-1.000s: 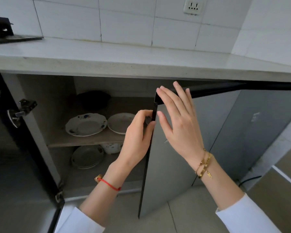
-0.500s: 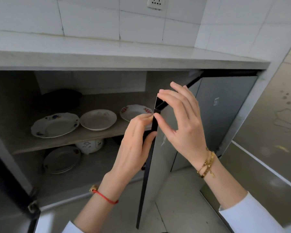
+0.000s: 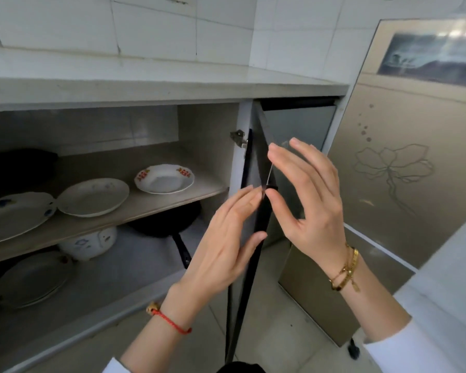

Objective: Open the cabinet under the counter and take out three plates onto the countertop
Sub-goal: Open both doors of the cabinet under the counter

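Note:
The cabinet under the countertop (image 3: 145,76) stands open. Its right door (image 3: 240,313) is swung out edge-on toward me. My left hand (image 3: 223,243) lightly pinches the door's edge, fingers on the inner face and thumb in front. My right hand (image 3: 310,200) is on the outer side with fingers spread, only the thumb touching the edge. On the upper shelf lie three plates: a red-patterned one (image 3: 164,179), a plain white one (image 3: 93,197) and a blue-flowered one (image 3: 11,216) at the left.
On the lower shelf are a stack of plates (image 3: 30,281), a white pot (image 3: 89,242) and a black pan (image 3: 170,219) with its handle pointing out. A dark object (image 3: 19,168) sits at the upper shelf's back left. A gold panelled door (image 3: 404,170) stands to the right.
The right cabinet door has swung farther open to the right with both hands on its edge. My view has shifted right. The right hand's fingers have spread off the door.

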{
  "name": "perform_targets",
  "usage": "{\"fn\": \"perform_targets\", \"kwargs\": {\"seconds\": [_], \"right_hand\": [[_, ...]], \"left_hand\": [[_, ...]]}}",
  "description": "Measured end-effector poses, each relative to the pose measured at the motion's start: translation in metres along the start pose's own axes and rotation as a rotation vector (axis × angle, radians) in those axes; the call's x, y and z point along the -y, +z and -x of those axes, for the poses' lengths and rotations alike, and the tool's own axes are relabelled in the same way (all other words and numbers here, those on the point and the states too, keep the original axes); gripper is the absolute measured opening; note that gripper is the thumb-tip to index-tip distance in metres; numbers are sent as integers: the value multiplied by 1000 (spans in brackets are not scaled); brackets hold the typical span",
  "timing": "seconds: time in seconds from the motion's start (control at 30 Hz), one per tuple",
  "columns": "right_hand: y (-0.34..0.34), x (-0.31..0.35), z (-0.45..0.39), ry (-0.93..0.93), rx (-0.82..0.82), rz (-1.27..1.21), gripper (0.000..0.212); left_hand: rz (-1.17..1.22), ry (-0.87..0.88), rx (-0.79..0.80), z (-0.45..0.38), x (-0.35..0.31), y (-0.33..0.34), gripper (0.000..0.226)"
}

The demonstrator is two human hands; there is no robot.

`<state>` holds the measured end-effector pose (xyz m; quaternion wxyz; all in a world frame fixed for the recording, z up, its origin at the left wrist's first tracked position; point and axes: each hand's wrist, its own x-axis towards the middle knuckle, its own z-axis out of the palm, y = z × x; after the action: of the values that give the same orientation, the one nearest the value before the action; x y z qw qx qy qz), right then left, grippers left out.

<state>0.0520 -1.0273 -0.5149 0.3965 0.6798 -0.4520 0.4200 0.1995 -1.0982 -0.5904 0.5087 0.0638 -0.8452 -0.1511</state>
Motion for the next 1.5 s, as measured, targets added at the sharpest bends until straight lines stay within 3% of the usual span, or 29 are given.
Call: {"fn": "perform_targets", "kwargs": {"seconds": [0.47,0.8,0.93,1.2,1.5], "right_hand": [[-86,-51,32,243,126,292,42],[-109,-109,53,414,181,423,41],[-111,-134,57,497,173,442,38],[-112,-164,61,469,205,561,38],[-108,-169,59,541,196,512,41]], "left_hand": [[96,33,183,-37,-33,91,69],[61,47,311,-70,-35,164,81],[131,-23,351,-84,-33,188,84],[75,-72,352,-97,-31,221,94],[-41,-75,450,-107,-32,227,100]]}}
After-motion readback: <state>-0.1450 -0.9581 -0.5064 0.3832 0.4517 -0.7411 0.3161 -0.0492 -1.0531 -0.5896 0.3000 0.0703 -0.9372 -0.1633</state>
